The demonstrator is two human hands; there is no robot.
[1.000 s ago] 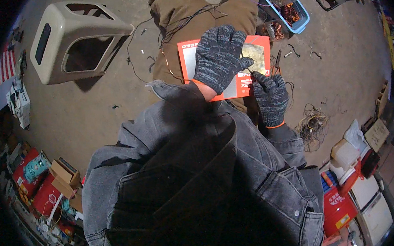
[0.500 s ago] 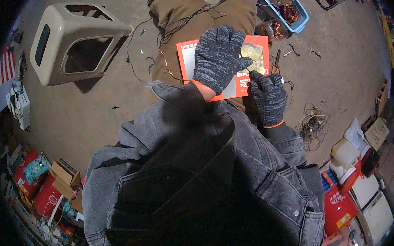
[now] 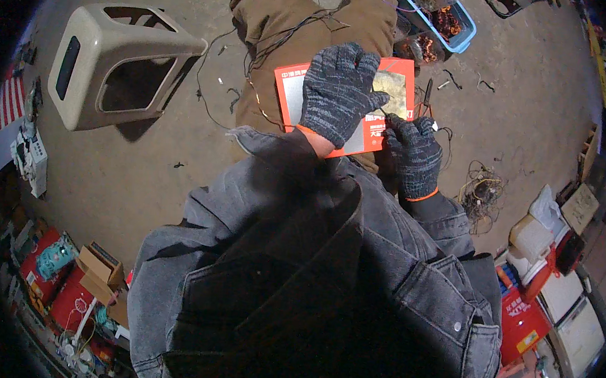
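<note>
An orange-red and silver printed flat box or board (image 3: pixel 286 93) lies across my lap on brown trousers. My left hand (image 3: pixel 338 93), in a dark grey knit glove with an orange cuff, rests palm down on it, fingers lying flat and thumb pointing right. A yellowish worn patch (image 3: pixel 392 90) shows beside that thumb. My right hand (image 3: pixel 414 151), gloved alike, is closed in a pinch at the board's lower right. A thin dark wire (image 3: pixel 383 112) runs between my left thumb and the right fingertips. Its ends are hidden. Bare copper-coloured wire (image 3: pixel 258 103) passes left of the board.
Dark cables (image 3: pixel 286 33) trail over the trousers. A blue basket (image 3: pixel 468 32) with copper wire bundles stands far right, a clear container (image 3: pixel 423 48) beside it. A wire tangle (image 3: pixel 484 191) lies right. A beige plastic housing (image 3: pixel 86 68) sits left; a cardboard box (image 3: pixel 97 269) stands lower left.
The whole view has shifted slightly. Both hands stay at the board in nearly the same pose.
</note>
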